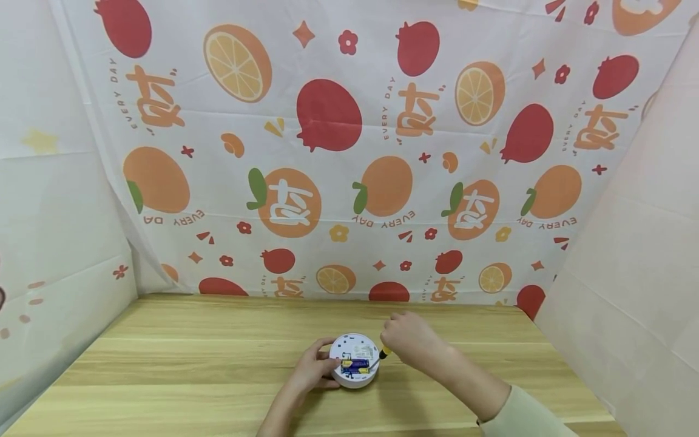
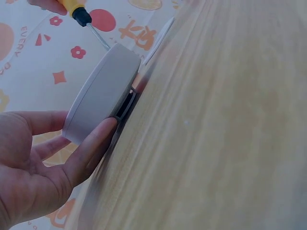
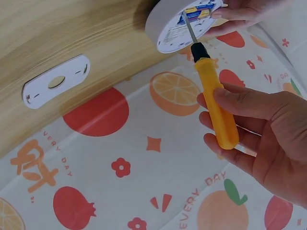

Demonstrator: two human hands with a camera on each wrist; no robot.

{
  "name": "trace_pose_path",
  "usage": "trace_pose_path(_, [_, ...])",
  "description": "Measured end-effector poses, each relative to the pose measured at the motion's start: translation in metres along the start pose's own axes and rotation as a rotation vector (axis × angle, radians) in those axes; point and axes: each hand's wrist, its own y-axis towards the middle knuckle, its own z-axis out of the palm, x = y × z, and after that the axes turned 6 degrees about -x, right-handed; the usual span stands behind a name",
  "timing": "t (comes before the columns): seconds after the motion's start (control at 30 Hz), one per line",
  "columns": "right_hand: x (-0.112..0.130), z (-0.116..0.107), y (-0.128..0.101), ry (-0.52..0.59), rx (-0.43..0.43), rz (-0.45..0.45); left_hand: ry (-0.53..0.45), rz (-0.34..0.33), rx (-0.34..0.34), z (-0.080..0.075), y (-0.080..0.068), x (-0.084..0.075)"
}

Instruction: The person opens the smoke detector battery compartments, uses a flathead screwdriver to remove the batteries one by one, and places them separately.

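A round white smoke detector (image 1: 361, 352) sits on the table with its back facing up, showing small blue-and-yellow batteries (image 1: 355, 366) in a slot. My left hand (image 1: 314, 367) holds it by its left side, the fingers spread around its edge as the left wrist view shows. In my right hand (image 1: 409, 337) is a screwdriver (image 3: 218, 103) with a yellow handle and black collar. Fingers and thumb grip the handle. The metal shaft slants down to the batteries, its tip right at the end of one in the right wrist view.
A flat white mounting plate (image 3: 42, 90) with a central hole lies on the wooden table (image 1: 218, 364), beyond the detector in the left wrist view. A fruit-print cloth (image 1: 371, 255) hangs behind the table, and pale cloth walls flank both sides.
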Motion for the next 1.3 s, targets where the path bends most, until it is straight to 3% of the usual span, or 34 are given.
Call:
trace_pose_path(0.57, [-0.01, 0.012, -0.009, 0.125, 0.0, 0.012, -0.029, -0.016, 0.002, 0.0, 0.0, 0.001])
trace_pose_path(0.9, [-0.015, 0.021, -0.02, 0.195, -0.058, 0.007, -0.04, -0.021, 0.011, 0.001, 0.0, 0.003])
trace_pose_path(1.3, [-0.024, 0.062, -0.043, 0.479, -0.195, 0.035, -0.062, -0.048, 0.005, 0.001, 0.002, 0.004])
